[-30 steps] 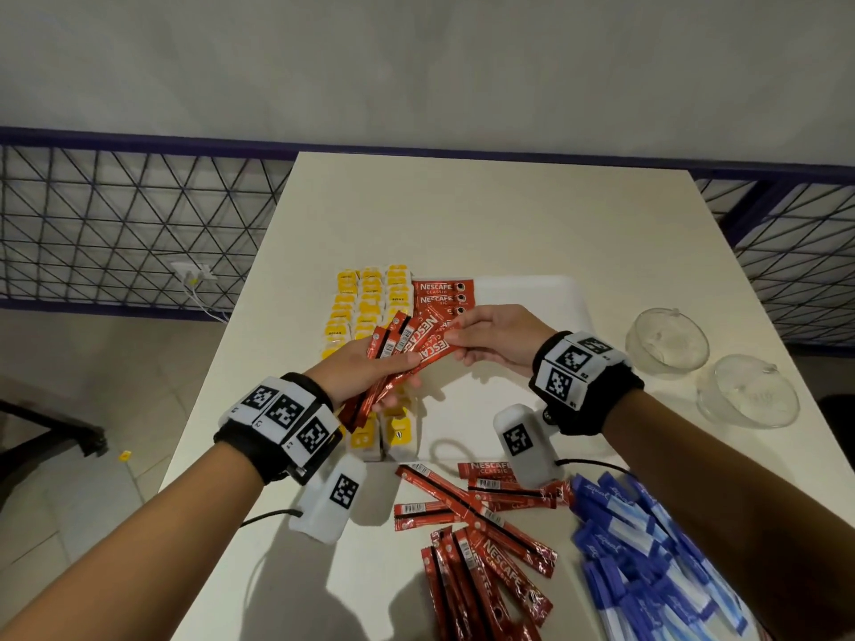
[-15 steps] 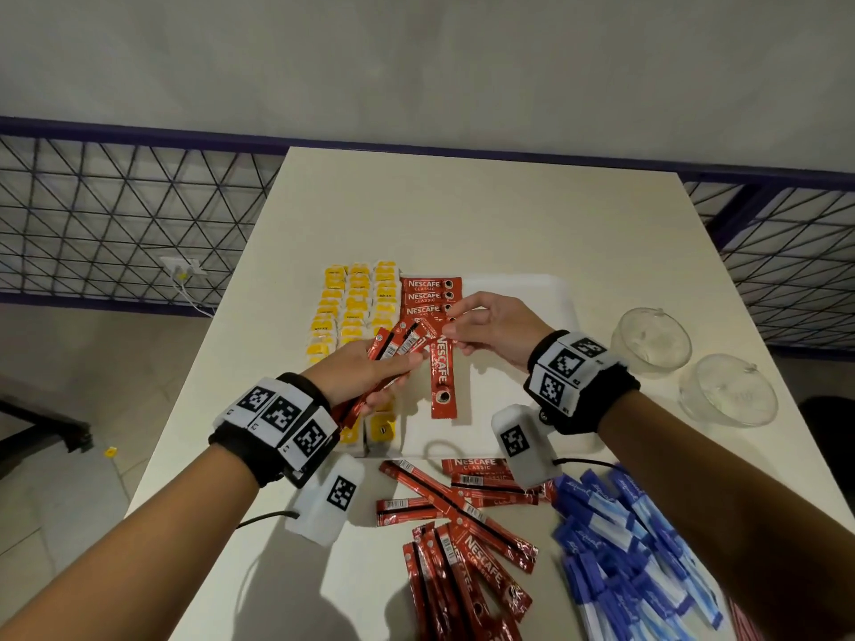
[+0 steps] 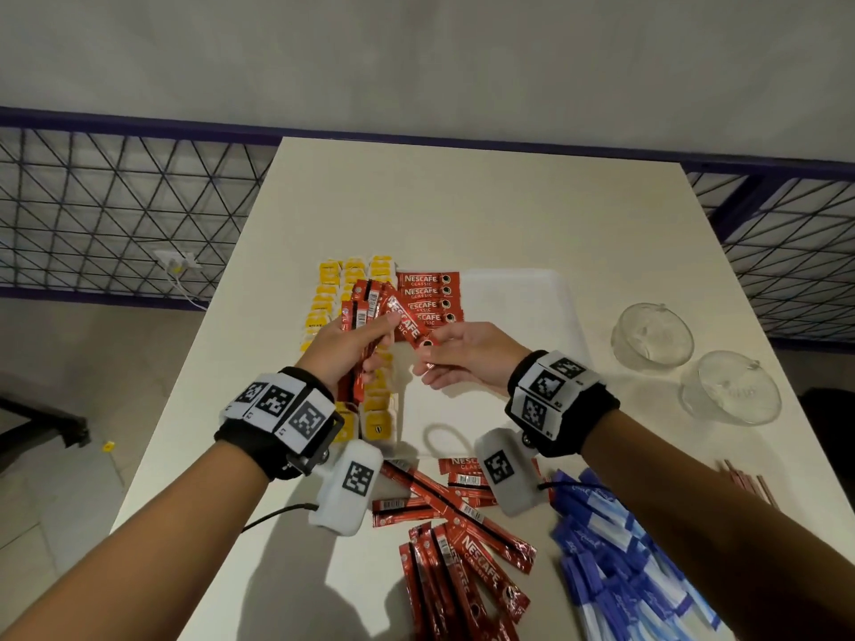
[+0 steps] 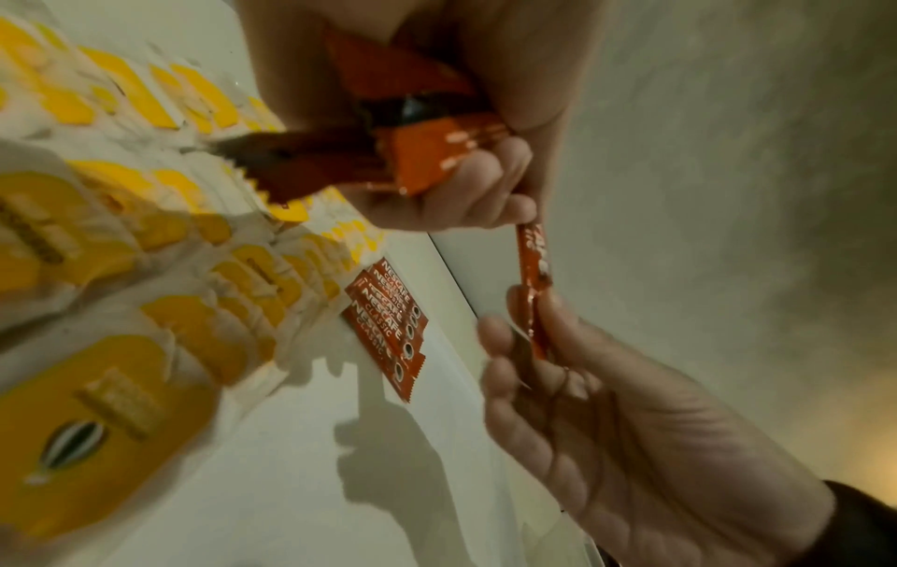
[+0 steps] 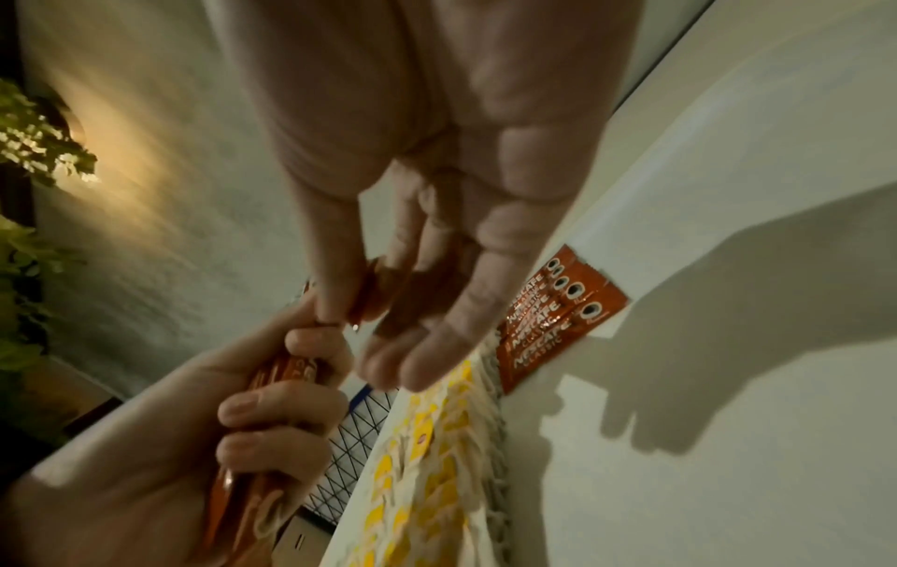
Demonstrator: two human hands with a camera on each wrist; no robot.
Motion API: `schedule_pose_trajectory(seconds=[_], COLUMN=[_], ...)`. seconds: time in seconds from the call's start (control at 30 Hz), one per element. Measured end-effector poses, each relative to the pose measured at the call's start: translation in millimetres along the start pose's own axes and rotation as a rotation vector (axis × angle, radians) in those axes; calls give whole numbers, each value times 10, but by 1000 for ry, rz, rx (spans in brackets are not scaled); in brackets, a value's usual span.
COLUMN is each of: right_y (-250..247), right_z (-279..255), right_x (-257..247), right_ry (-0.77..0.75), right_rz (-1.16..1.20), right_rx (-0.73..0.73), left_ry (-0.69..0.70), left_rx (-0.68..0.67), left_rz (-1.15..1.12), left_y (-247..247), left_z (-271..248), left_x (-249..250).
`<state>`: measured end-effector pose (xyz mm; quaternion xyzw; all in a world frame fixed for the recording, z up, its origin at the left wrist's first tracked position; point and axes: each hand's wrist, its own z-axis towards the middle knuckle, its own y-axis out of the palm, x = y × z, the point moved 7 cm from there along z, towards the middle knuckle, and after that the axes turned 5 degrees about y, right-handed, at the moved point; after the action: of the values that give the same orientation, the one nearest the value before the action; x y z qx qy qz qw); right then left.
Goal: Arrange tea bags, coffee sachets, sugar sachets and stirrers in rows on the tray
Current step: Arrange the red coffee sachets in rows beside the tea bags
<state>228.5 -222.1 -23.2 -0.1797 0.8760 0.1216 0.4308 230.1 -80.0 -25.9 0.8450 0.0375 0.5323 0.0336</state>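
Left wrist view alone shows right hand [image 4: 607,422] pinching sachet [image 4: 533,284] (thumb and forefinger).

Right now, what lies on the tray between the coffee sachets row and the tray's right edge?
Nothing: right of the coffee sachets row, the tray is bare there, seen in the head view.

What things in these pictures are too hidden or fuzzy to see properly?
- Head view: the left hand covers part of the yellow tea bag rows, so no full count.
- Head view: the thin reddish stirrers are cut off behind the right forearm.
- Head view: the blue sugar sachets run off the bottom edge.
- Left wrist view: blur makes the tea bag print unreadable.
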Motion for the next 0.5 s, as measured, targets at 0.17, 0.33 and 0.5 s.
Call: schedule_pose_trajectory(seconds=[0.17,0.33,0.5], right_y=[-198,-505,-587], right_z=[43,101,169], right_x=[2,143,358], right_ry=[-33,19,184], right_rz=[94,120,77], right_rx=[167,318,335], left_ry=[-27,-112,-134], left_rx=[-6,9,-32], left_rz=[69,115,129], left_y=[-77,-190,-260], left_z=[0,9,-8], left_x=[-80,-217,-258])
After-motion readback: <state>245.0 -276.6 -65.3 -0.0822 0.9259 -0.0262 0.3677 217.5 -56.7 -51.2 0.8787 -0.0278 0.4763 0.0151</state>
